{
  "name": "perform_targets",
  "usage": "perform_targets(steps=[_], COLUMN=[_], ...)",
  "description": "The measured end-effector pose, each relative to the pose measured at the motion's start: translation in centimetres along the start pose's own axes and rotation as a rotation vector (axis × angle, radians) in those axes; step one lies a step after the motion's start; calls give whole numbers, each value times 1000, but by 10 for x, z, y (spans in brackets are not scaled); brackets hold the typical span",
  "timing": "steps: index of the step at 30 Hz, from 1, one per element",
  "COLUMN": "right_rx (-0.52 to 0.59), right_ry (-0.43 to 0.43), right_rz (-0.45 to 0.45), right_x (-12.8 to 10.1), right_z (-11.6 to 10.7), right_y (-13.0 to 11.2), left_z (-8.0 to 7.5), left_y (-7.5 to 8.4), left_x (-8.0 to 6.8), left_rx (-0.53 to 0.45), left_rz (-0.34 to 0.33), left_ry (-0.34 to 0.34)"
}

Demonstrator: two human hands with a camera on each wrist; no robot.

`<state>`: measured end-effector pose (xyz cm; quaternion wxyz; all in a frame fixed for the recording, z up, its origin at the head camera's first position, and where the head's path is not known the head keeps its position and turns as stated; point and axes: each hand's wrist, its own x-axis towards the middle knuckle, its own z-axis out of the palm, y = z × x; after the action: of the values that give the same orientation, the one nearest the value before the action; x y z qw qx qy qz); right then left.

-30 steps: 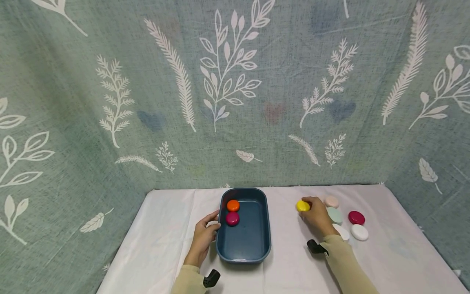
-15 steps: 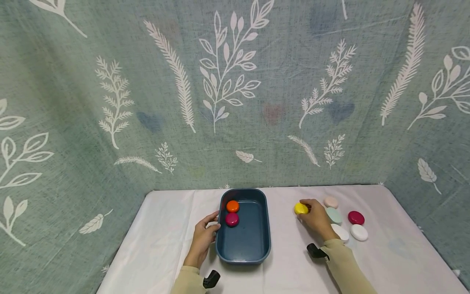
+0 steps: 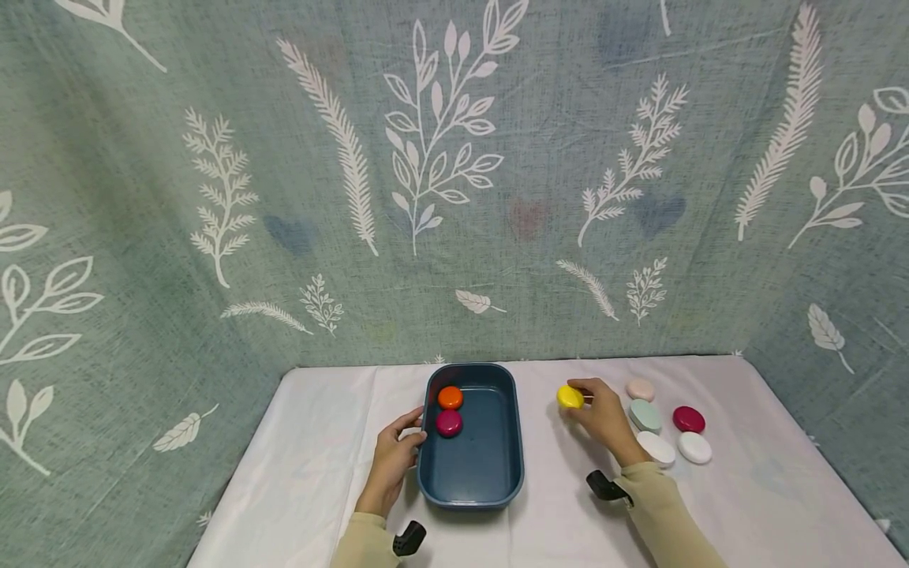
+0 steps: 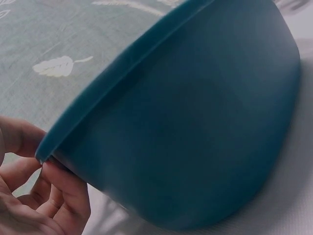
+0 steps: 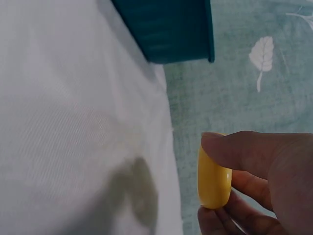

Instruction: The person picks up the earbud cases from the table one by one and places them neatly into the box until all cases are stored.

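Note:
My right hand (image 3: 600, 414) pinches a smooth yellow rounded disc (image 3: 570, 397) between thumb and fingers, above the table. In the right wrist view, the yellow disc (image 5: 213, 178) stands on edge in that pinch, and a shadow falls on the cloth. My left hand (image 3: 394, 455) holds the left rim of a deep, dark blue rectangular tray (image 3: 477, 489). The left wrist view shows thumb and fingers pinching the rim of the tray (image 4: 186, 112). Inside the tray, towards its left side, an orange disc (image 3: 450, 397) and a magenta disc (image 3: 449, 424) lie one behind the other.
Right of my right hand lie a pale pink disc (image 3: 640, 389), a mint green disc (image 3: 645, 415), a dark red disc (image 3: 689, 420) and two white discs, one (image 3: 694, 447) farther right. White cloth (image 3: 305, 457) covers the table. A green leaf-patterned curtain (image 3: 454, 300) surrounds its back and sides.
My right hand has carried the yellow disc left, away from the other discs, uncovering more of the mint green and white ones. The left hand and the tray have stayed put.

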<state>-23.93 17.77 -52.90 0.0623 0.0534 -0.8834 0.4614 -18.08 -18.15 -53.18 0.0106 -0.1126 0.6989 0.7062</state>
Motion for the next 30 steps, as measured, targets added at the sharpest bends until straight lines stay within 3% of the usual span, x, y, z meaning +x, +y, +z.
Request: perform_targets(steps=[11,30], right_rx=[-31,28], right_ry=[-22,-13], right_rz=[-16,-129], right_x=[-3,-5], right_z=[4,15], right_y=[-24,-55], left_z=[-1,-1], left_y=[-1,-2], left_x=[0,2], left_rx=[-3,-16], left_rz=[-15,0], left_ry=[2,-8])
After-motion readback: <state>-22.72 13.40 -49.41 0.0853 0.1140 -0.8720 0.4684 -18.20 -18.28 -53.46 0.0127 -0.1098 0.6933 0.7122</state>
